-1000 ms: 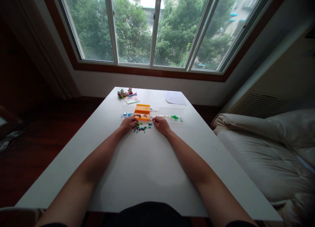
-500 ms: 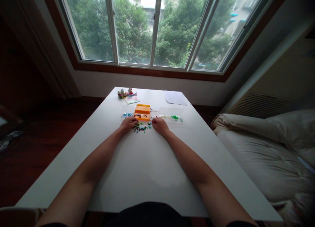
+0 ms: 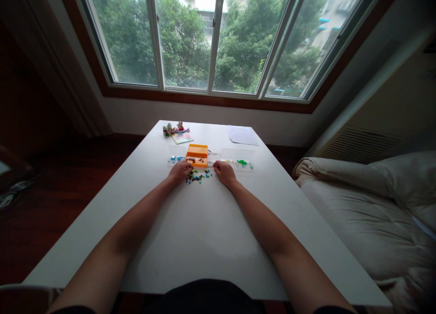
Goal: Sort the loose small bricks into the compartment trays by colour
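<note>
Small mixed-colour pieces (image 3: 196, 177), like tiny building bricks, lie in a loose pile on the white table. At the pile's left edge is my left hand (image 3: 180, 169), fingers bent together; anything between them is too small to make out. My right hand (image 3: 224, 171) is closed on the right side, its fingertips pinched near a clear box; what they hold is hidden. Between and beyond the hands lies an orange open case (image 3: 197, 156) with brown pieces in its near half. Blue pieces (image 3: 176, 159) lie left of the case, green pieces (image 3: 242, 162) to the right in a clear box.
On the far left of the white table (image 3: 204, 232) stand small colourful figures (image 3: 168, 130) beside a printed card (image 3: 183, 138). Paper sheets (image 3: 242, 135) lie at the far right. A beige sofa (image 3: 361, 214) is right of the table, and a window spans the wall beyond.
My right hand has shifted slightly up and to the right, off the pile's edge. My left hand has moved a little to the right.
</note>
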### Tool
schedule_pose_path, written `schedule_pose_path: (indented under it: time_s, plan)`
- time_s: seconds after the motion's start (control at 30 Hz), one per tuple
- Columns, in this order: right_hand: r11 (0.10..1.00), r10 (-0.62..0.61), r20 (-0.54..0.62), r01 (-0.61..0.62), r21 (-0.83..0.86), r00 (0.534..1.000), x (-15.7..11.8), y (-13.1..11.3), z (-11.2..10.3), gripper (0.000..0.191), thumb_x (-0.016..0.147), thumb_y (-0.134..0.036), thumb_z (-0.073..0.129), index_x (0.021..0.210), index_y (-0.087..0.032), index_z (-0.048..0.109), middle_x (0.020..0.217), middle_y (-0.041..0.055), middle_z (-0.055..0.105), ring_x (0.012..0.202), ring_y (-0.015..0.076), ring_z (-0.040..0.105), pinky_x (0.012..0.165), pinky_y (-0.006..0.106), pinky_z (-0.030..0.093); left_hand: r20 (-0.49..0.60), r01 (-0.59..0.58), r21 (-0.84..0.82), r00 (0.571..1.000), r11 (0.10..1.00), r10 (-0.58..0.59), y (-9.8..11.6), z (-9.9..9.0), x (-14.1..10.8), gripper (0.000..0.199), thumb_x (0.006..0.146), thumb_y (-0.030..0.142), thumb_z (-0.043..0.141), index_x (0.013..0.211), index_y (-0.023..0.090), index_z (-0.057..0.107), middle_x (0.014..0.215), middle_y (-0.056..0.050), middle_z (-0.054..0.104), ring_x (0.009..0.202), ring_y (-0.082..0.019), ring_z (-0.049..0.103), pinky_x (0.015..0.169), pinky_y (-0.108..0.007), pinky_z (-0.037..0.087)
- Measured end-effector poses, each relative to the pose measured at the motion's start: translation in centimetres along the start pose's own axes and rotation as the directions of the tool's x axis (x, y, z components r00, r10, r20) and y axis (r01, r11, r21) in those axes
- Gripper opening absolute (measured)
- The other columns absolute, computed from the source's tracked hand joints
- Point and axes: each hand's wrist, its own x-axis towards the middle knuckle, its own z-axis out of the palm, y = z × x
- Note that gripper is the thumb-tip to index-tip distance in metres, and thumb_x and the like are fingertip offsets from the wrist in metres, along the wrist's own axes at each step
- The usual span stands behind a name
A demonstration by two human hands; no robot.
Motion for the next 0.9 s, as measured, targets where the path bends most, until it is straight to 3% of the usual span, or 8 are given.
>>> schedule_pose_path:
  time_s: [0.13,0.27,0.33,0.53,0.9]
  plan:
    - [0.998,0.067,-0.035,-0.067,0.023,0.997,-0.1,-0.1,0.0,0.014,0.087,-0.019,0.058,0.092,-0.021,0.070,0.078,0.0010,0.065,0.075,0.0163,0.057,0.071,0.025,0.038,-0.039,-0.146,0.083,0.988,0.986,0.150,2.5,0.9,-0.2,0.022,0.094,0.025,0.057,0.102,0.023,0.077,0.117,-0.008,0.070,0.117,-0.026,0.058,0.106,-0.043,0.047]
    - [0.994,0.098,-0.041,-0.096,0.059,0.994,-0.1,0.1,0.0,0.016,0.086,-0.019,0.057,0.094,-0.021,0.071,0.075,0.0004,0.065,0.072,0.0160,0.056,0.069,0.025,0.038,0.050,-0.320,0.117,0.947,0.940,0.317,4.2,2.4,-0.3,0.033,0.095,0.026,0.058,0.125,0.024,0.071,0.128,-0.007,0.067,0.127,-0.028,0.051,0.112,-0.047,0.043]
    - [0.993,0.098,-0.048,-0.094,0.071,0.994,-0.1,0.2,0.0,0.016,0.086,-0.020,0.057,0.095,-0.022,0.071,0.074,0.0000,0.065,0.070,0.0157,0.056,0.068,0.025,0.037,0.110,-0.359,0.135,0.932,0.924,0.346,4.2,3.2,-0.3,0.036,0.097,0.027,0.057,0.131,0.024,0.068,0.135,-0.007,0.065,0.133,-0.029,0.047,0.115,-0.048,0.041]
    - [0.992,0.093,-0.053,-0.089,0.087,0.994,-0.1,0.3,0.1,0.016,0.086,-0.020,0.058,0.094,-0.021,0.071,0.074,0.0002,0.065,0.069,0.0155,0.056,0.069,0.025,0.038,0.163,-0.377,0.139,0.921,0.916,0.354,3.2,4.0,-0.1,0.035,0.102,0.028,0.049,0.130,0.025,0.069,0.138,-0.004,0.065,0.138,-0.027,0.045,0.122,-0.048,0.034]
    - [0.993,0.062,-0.069,-0.054,0.102,0.996,-0.1,0.6,0.4,0.014,0.086,-0.021,0.058,0.092,-0.022,0.071,0.073,-0.0006,0.065,0.069,0.0150,0.056,0.070,0.025,0.037,0.143,-0.344,0.058,0.932,0.937,0.333,4.1,3.6,-0.2,0.035,0.101,0.025,0.047,0.128,0.024,0.070,0.132,-0.006,0.068,0.127,-0.025,0.052,0.113,-0.043,0.043]
